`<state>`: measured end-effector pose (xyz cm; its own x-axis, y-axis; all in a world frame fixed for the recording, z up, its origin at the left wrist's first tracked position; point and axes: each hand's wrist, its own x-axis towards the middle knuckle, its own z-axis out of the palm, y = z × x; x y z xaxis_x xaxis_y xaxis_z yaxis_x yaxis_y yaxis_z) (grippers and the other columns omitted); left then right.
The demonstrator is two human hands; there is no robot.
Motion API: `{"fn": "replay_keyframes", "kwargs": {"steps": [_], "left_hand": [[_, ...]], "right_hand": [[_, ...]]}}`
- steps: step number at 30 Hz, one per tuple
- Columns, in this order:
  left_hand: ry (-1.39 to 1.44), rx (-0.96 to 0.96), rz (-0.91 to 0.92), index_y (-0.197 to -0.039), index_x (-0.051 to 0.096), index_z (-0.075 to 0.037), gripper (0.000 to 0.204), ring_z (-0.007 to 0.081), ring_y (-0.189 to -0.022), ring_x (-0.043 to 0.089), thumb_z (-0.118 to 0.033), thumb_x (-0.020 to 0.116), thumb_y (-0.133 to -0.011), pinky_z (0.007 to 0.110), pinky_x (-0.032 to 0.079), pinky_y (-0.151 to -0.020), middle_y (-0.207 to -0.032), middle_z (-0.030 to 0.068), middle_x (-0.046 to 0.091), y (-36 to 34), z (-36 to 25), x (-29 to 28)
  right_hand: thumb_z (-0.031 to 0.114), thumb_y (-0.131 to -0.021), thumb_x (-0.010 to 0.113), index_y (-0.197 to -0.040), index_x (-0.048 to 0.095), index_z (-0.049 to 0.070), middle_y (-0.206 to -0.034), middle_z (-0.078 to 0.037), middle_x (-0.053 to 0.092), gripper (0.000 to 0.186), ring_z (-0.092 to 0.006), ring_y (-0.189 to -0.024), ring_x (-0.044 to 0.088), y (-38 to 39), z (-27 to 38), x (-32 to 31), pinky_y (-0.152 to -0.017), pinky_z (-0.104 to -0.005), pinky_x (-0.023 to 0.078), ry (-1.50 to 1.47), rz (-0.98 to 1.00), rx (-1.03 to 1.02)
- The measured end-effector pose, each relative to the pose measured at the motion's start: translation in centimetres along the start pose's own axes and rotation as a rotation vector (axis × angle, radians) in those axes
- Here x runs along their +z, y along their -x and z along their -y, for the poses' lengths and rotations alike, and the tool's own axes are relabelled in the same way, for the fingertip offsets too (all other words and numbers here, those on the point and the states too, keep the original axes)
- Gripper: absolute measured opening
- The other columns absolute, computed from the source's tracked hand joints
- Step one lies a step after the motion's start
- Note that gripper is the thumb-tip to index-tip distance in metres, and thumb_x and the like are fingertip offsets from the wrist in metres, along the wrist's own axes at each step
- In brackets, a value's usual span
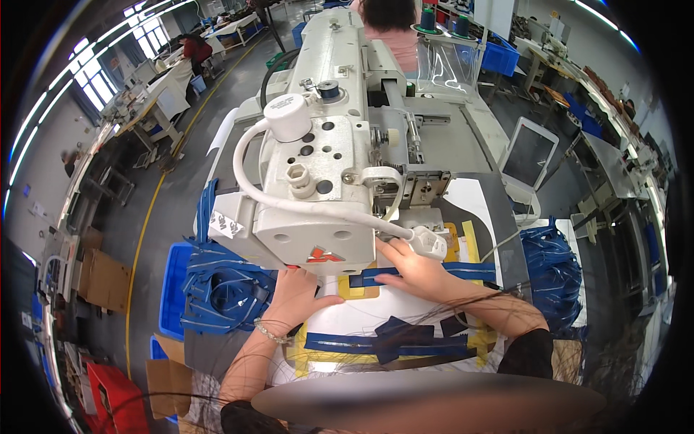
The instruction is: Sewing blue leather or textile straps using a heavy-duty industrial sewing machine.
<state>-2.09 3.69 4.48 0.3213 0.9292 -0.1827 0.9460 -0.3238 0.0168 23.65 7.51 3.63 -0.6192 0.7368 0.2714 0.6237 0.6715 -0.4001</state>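
Under the white sewing machine head (311, 224), a blue zipper strip (470, 271) lies crosswise over a white plate with yellow-edged openings. My right hand (416, 271) rests at this strip, its thumb on the tape and its fingers stretched toward the needle area, where the tips are partly hidden. To the left, my left hand (295, 298) lies flat beside the machine head, thumb spread toward the strip. A small red thing shows at its fingertips, too small to name. Nearer me lies a second blue zipper (343, 342) with dark blue fabric pieces (405, 338) across it.
Bundles of blue zippers (228, 293) hang over a blue bin (173, 289) on the left. Another zipper pile (551, 271) lies at the right. A control screen (531, 152) stands beyond it. A white cable (325, 210) loops across the machine head. A person in pink (390, 36) is behind the machine.
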Motion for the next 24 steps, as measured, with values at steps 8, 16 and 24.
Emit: {"fn": "replay_keyframes", "kwargs": {"steps": [8, 16, 24], "left_hand": [[0.106, 0.164, -0.351, -0.098, 0.062, -0.003, 0.059, 0.0242, -0.103, 0.050, -0.057, 0.061, -0.074, 0.038, 0.034, -0.088, -0.099, 0.0107, 0.059, 0.5, -1.0, 0.4], [0.494, 0.161, -0.158, -0.074, 0.052, -0.008, 0.040, 0.0226, -0.085, 0.052, -0.045, 0.068, -0.073, 0.036, 0.036, -0.078, -0.075, 0.0039, 0.054, 0.4, -0.7, 1.3], [0.531, 0.129, -0.212, -0.085, 0.056, -0.007, 0.040, 0.0265, -0.073, 0.057, -0.043, 0.069, -0.074, 0.037, 0.042, -0.071, -0.075, 0.0070, 0.058, 0.5, -0.8, 1.9]], "right_hand": [[0.011, -0.067, 0.063, -0.103, 0.049, 0.002, -0.088, -0.010, 0.055, 0.039, -0.0298, -0.081, 0.057, 0.2, 0.3, 0.7, -0.071, -0.0386, 0.048, 0.076, 0.147, -0.092], [0.007, -0.069, 0.057, -0.099, 0.055, 0.010, -0.081, -0.007, 0.053, 0.030, -0.0242, -0.072, 0.059, -0.3, 0.9, 3.6, -0.059, -0.0339, 0.048, 0.183, -0.125, -0.266], [0.000, -0.066, 0.059, -0.092, 0.065, 0.006, -0.073, -0.009, 0.062, 0.027, -0.0257, -0.060, 0.062, -0.5, 0.7, 3.3, -0.055, -0.0359, 0.051, -0.302, -0.225, -0.163]]}}
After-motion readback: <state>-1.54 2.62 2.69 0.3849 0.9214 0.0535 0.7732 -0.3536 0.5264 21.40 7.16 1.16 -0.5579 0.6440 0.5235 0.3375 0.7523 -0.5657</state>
